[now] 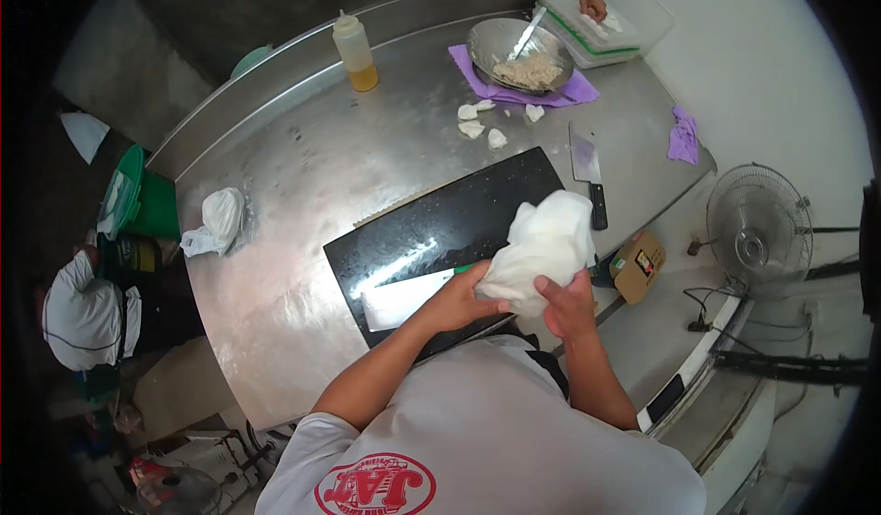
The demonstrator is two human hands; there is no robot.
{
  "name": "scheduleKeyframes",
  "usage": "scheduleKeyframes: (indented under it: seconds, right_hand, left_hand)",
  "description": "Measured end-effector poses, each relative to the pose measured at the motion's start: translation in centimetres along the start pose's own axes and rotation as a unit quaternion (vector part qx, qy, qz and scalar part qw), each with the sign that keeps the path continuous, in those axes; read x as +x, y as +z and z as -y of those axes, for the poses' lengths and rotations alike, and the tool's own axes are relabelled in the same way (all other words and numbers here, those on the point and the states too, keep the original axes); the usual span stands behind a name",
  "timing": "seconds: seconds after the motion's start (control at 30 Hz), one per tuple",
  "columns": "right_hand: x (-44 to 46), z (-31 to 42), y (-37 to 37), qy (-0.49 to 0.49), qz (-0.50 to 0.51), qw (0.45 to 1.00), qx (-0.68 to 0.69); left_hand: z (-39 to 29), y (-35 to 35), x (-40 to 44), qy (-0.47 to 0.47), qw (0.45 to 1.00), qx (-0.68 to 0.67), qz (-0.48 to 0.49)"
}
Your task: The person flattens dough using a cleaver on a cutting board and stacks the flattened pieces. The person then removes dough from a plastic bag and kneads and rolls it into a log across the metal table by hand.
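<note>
A soft white bundle (548,240), like thin layered sheets or cloth whose exact kind I cannot make out, is held up in front of my chest. My left hand (459,299) grips its lower left side, and my right hand (571,308) pinches its lower right, thumb on top. Beneath it lies a wet black cutting board (440,217). A broad pale blade (404,299) with a green handle rests on the board's near side, partly hidden by my left hand. Beyond the board's right end lies a cleaver (585,159) with a black handle.
Several white lumps (471,129) lie before a metal bowl (486,38) of pale filling on a purple cloth (576,90). Another person's hand (594,5) reaches into a plastic container (587,56). A squeeze bottle (356,51), white bag (220,217) and fan (757,230) stand farther out.
</note>
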State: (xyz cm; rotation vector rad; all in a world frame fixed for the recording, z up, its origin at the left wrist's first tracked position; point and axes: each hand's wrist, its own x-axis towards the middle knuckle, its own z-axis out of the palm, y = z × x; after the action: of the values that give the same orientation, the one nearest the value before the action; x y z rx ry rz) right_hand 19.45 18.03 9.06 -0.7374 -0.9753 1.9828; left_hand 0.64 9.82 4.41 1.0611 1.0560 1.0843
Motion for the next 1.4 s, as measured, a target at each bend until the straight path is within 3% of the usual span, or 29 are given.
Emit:
scheduleKeyframes:
  seconds: [0.17,0.23,0.3,0.37,0.43,0.5,0.67,0.73,0.8,0.87,0.93,0.97,1.0,1.03,1.1,1.17,1.2,1.3,1.4]
  right_hand:
    - [4.8,1.3,-3.2,-0.024,0.059,0.984,-0.169]
    - [5.9,1.6,-4.4,-0.005,0.031,0.988,-0.153]
    - [6.5,1.9,-6.3,0.012,0.010,0.990,-0.137]
    - [7.9,2.3,-8.7,0.044,-0.017,0.991,-0.124]
    - [10.0,4.0,-10.2,0.037,-0.013,0.992,-0.122]
    - [11.9,6.2,-11.6,0.037,-0.015,0.992,-0.123]
    - [21.7,14.8,-14.6,-0.125,-0.036,0.972,-0.196]
    - [27.3,21.1,-15.1,-0.193,-0.044,0.940,-0.278]
    - [33.5,28.5,-14.4,-0.221,-0.002,0.942,-0.253]
    - [39.8,34.7,-13.9,-0.235,-0.011,0.934,-0.270]
    - [47.0,39.8,-16.2,-0.139,-0.038,0.962,-0.233]
    - [46.8,39.6,-16.2,-0.140,-0.039,0.962,-0.233]
    - [46.6,38.8,-16.1,-0.174,-0.174,0.902,-0.356]
    - [46.4,37.9,-16.1,-0.201,-0.302,0.808,-0.464]
    - [48.9,32.2,-22.5,-0.272,-0.221,0.869,-0.349]
    - [44.8,23.8,-25.3,-0.312,-0.147,0.844,-0.410]
    - [42.0,18.3,-25.5,-0.312,-0.112,0.894,-0.300]
    - [30.5,6.3,-22.5,-0.202,-0.117,0.936,-0.262]
    - [21.7,1.8,-16.4,-0.095,-0.044,0.976,-0.191]
  left_hand:
    - [-0.3,2.3,3.7,-0.117,0.978,0.094,-0.142]
    - [0.4,3.5,4.8,-0.065,0.980,0.101,-0.161]
    - [-0.2,4.9,6.0,-0.147,0.975,0.024,-0.162]
    - [-0.1,5.7,7.7,-0.153,0.973,0.073,-0.154]
    - [2.0,6.5,9.0,-0.097,0.980,-0.016,-0.171]
    - [0.7,6.5,9.9,-0.140,0.969,-0.101,-0.179]
    - [2.3,6.5,9.4,-0.116,0.952,-0.064,-0.274]
    - [3.1,6.6,8.3,-0.120,0.944,-0.062,-0.300]
    - [3.4,6.6,7.3,-0.125,0.936,-0.059,-0.323]
    - [3.4,6.8,6.4,-0.142,0.919,-0.093,-0.356]
    - [3.6,7.2,5.8,-0.141,0.908,-0.103,-0.380]
    - [3.6,7.3,5.5,-0.139,0.897,-0.112,-0.405]
    - [3.9,7.4,5.1,-0.124,0.896,-0.113,-0.411]
    - [4.0,7.5,4.7,-0.122,0.896,-0.111,-0.411]
    - [4.4,7.7,4.1,-0.098,0.878,-0.130,-0.450]
    - [5.0,8.0,3.4,-0.099,0.867,-0.140,-0.468]
    - [5.1,8.2,2.9,-0.104,0.863,-0.140,-0.474]
    - [5.8,8.4,1.7,-0.108,0.867,-0.123,-0.471]
    - [6.8,8.6,0.9,-0.082,0.882,-0.065,-0.460]
